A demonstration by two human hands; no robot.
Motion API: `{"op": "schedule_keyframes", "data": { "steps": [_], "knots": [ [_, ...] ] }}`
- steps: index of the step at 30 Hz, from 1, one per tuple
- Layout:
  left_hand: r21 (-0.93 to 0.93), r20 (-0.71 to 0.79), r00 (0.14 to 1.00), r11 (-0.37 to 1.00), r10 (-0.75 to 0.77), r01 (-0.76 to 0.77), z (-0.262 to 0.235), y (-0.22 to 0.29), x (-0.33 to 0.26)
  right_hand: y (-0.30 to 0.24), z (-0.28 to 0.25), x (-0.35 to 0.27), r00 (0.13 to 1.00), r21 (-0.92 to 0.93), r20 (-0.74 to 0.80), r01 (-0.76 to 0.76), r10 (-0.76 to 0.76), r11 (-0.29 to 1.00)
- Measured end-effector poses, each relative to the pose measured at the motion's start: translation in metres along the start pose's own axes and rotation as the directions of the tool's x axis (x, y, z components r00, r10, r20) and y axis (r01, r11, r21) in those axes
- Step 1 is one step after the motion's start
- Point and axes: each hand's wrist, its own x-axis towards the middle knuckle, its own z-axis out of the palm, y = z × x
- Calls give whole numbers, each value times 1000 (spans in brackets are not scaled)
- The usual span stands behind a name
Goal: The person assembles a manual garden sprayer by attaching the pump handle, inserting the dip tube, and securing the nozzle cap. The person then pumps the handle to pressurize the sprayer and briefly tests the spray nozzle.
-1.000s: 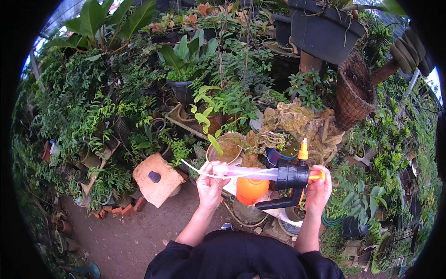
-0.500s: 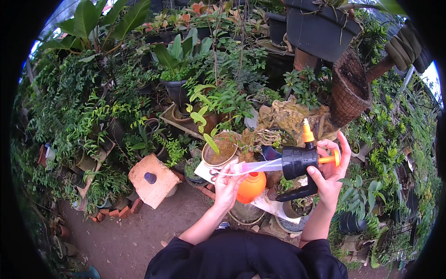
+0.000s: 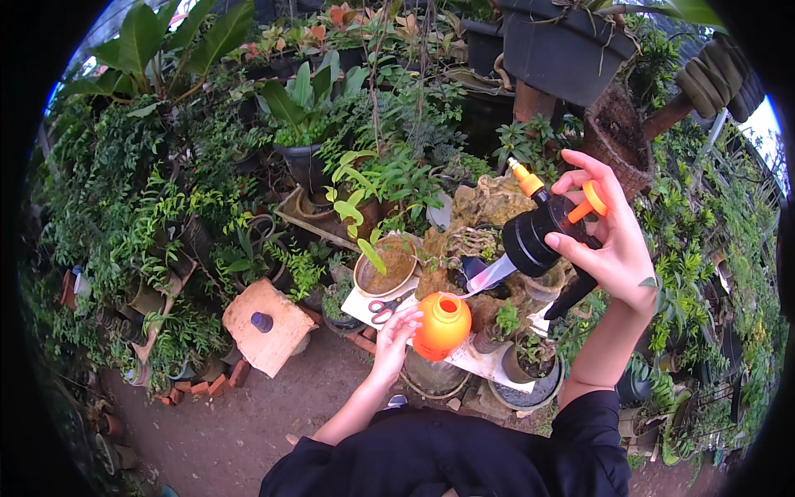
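Note:
My right hand is raised, gripping a black sprayer pump head with an orange nozzle and an orange plunger handle. The pump's clear cylinder and thin tube slant down and left, the tube's tip close to the neck of a round orange bottle. The bottle stands upright, its mouth uncovered. Against its left side rest the fingers of my left hand, curled at the bottle; part of the grip is hard to see. Scissors with dark handles lie just beyond that hand.
A white board lies under the bottle and scissors. Behind it stands a round pot of soil with a leafy stem. Rocks and potted plants crowd the far side. To the left, a square slab carries a dark cap-like piece.
My right hand has lifted the pump head up and right, tilting it so the tube points down toward the bottle. My left hand has left the tube and come to the bottle's side.

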Motion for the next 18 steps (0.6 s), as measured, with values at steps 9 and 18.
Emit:
{"op": "schedule_keyframes", "data": {
  "steps": [9,18],
  "knots": [
    [83,30,991,988,129,-131,-3,2,-1,15,30,30,960,-256,249,194,-129,947],
    [456,170,943,826,286,-333,14,0,6,39,67,38,927,-225,307,291,-215,930]
  ]
}}
